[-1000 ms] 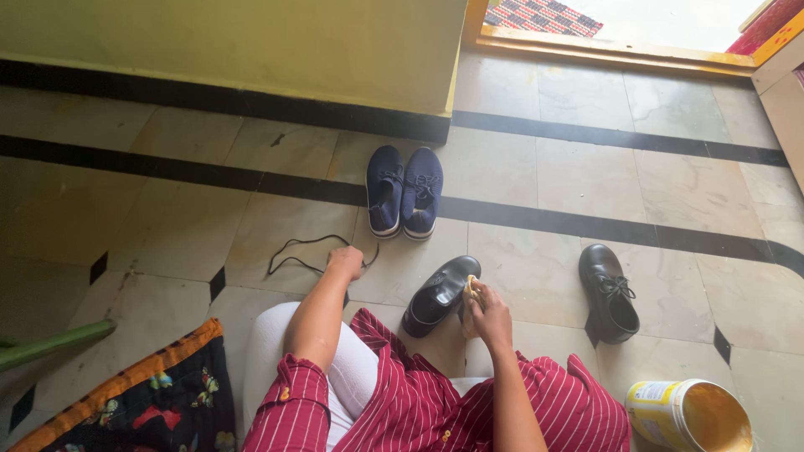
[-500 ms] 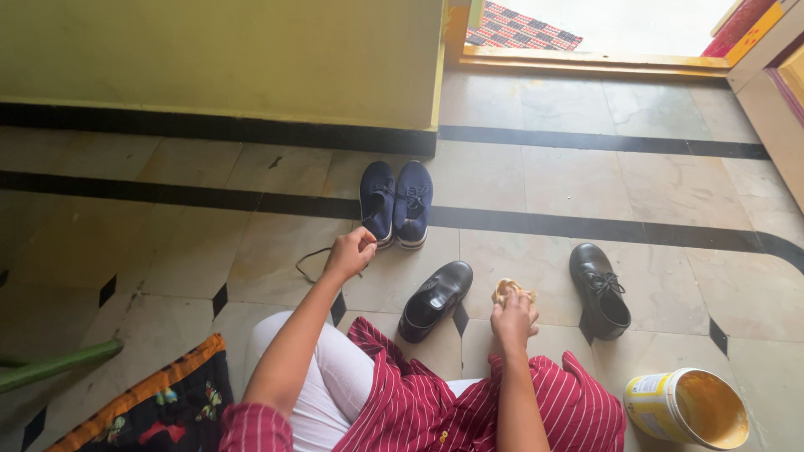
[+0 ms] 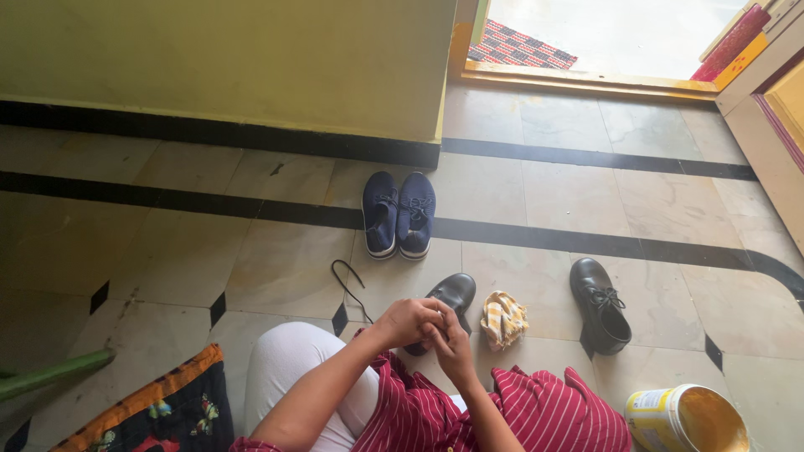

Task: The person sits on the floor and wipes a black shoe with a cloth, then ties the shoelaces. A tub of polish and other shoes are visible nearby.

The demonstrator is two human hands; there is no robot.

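since half a second ago both hands have come together over the near black shoe point(image 3: 448, 299), and the yellow checked cloth point(image 3: 503, 319) that was in the right hand now lies dropped on the floor tile just right of that shoe. seen from the head camera, the left hand point(image 3: 408, 321) is curled in a loose fist above the shoe's heel end, and the right hand point(image 3: 452, 347) meets it from below with fingers bent in; they seem to pinch something small between them, perhaps the end of the black shoelace point(image 3: 352, 287) that loops away over the tile to the left, but i cannot tell exactly what is gripped. the shoe lies on the pale tile right in front of the person's knees, toe pointing away, close enough to be worked on without leaning. its partner, the other black lace-up shoe point(image 3: 600, 304), stands apart to the right, laces in place. a pair of dark blue sneakers point(image 3: 399, 214) sits side by side further out, straddling the black stripe in the floor near the corner of the yellow wall. at the bottom right edge an open yellow tin point(image 3: 685, 419) stands within reach of the right arm. at the bottom left a patterned mat point(image 3: 159, 410) with an orange border lies beside the person's white-trousered leg.
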